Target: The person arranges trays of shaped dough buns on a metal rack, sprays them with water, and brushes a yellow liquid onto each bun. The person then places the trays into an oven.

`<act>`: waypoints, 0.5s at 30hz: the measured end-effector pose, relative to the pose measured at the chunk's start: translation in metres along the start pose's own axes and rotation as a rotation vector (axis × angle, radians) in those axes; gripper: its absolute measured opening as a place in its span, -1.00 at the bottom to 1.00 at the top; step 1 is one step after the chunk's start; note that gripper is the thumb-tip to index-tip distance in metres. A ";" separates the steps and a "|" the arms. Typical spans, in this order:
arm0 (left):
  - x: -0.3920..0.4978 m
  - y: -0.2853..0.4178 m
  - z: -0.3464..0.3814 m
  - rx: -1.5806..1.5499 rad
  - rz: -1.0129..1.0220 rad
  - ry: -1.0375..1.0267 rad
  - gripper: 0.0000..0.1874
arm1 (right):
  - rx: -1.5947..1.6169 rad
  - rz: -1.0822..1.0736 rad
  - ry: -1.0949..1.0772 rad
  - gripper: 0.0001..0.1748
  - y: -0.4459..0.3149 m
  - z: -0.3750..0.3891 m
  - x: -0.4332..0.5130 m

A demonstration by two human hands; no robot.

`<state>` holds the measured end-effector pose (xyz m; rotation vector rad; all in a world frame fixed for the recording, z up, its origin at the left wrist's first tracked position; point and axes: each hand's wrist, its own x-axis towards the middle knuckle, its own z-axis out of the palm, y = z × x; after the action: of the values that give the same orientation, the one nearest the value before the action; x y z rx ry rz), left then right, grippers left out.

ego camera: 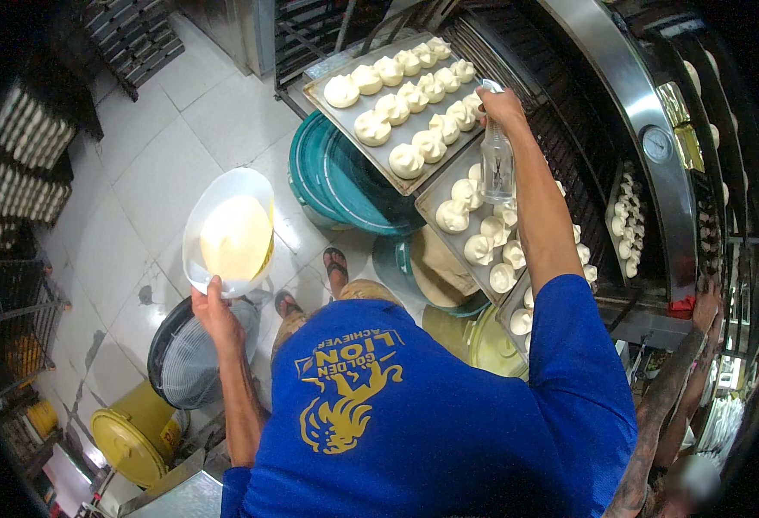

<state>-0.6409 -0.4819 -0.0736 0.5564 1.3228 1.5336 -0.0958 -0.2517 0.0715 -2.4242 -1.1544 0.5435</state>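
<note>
My left hand (pixel 219 317) grips the rim of a white plastic bowl (pixel 195 259) that holds a pale yellow powder or fine crumb (pixel 233 239). My right hand (pixel 502 110) is closed round the neck of a clear spray bottle (pixel 498 169), held upright over metal baking trays. Below and left of it, rows of shaped pale dough pieces (pixel 390 109) sit on the upper tray (pixel 366 147). A second tray (pixel 432 201) with more dough pieces lies partly under the bottle and my forearm. Part of a third tray shows beneath my upper arm.
Teal tubs (pixel 314 175) stand below the trays. An oven (pixel 657 144) with a dial rises at right, where another person's arms (pixel 670 401) show. A black round tub (pixel 159 356) and a yellow lidded bucket (pixel 127 447) stand at lower left. Racks of dough (pixel 33 129) line the far left.
</note>
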 end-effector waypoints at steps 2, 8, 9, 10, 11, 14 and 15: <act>0.001 0.001 0.005 0.010 -0.020 -0.023 -0.64 | 0.040 -0.025 0.019 -0.55 -0.006 0.003 -0.006; 0.002 -0.001 0.015 0.028 -0.003 -0.070 -0.65 | -0.016 -0.256 -0.093 -0.47 -0.046 0.048 -0.037; 0.002 -0.001 0.015 0.010 -0.011 -0.091 -0.65 | -0.053 -0.301 -0.133 -0.46 -0.054 0.056 -0.042; 0.003 -0.001 0.014 -0.006 -0.020 -0.115 -0.65 | -0.050 -0.306 -0.182 -0.45 -0.061 0.063 -0.049; 0.003 0.000 0.013 -0.035 -0.029 -0.144 -0.65 | -0.045 -0.307 -0.228 -0.44 -0.066 0.070 -0.057; 0.003 0.000 0.006 -0.043 -0.011 -0.149 -0.66 | -0.035 -0.316 -0.318 -0.39 -0.077 0.085 -0.068; 0.003 0.000 0.003 -0.029 -0.020 -0.128 -0.65 | -0.020 -0.335 -0.360 -0.36 -0.078 0.089 -0.069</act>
<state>-0.6398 -0.4778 -0.0732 0.6108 1.2028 1.4739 -0.2302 -0.2444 0.0482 -2.1335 -1.6770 0.8815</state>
